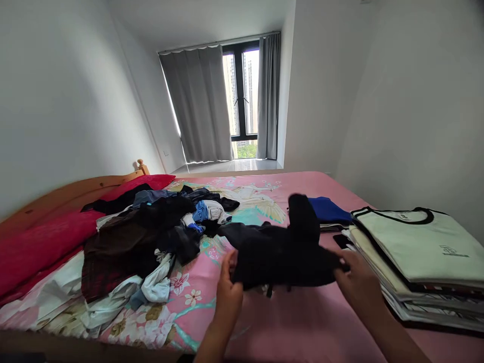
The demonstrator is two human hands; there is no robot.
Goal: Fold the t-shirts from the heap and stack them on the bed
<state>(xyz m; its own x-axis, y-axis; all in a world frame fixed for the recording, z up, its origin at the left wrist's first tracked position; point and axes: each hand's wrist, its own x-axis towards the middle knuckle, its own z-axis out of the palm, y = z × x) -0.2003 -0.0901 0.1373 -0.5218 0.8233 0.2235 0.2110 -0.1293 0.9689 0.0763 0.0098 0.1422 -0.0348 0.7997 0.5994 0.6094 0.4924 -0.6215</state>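
A black garment (278,257) is stretched between my two hands above the pink bedsheet, with one part of it flopping upward near its right side. Its exact kind cannot be made out. My left hand (230,285) pinches the left end, thumb and fingers closed on the cloth. On the other end, my right hand (355,277) grips a narrower corner, close beside a stack of folded shirts (434,252). The topmost shirt is pale green with a black collar. Behind the garment lies a folded blue garment (328,209).
A loose heap of mixed clothes (151,227) covers the bed's left side. Red pillows (45,242) lie along the wooden headboard (83,189). The floral pink sheet (302,322) spreads beneath everything. Grey curtains (200,106) hang at the far window.
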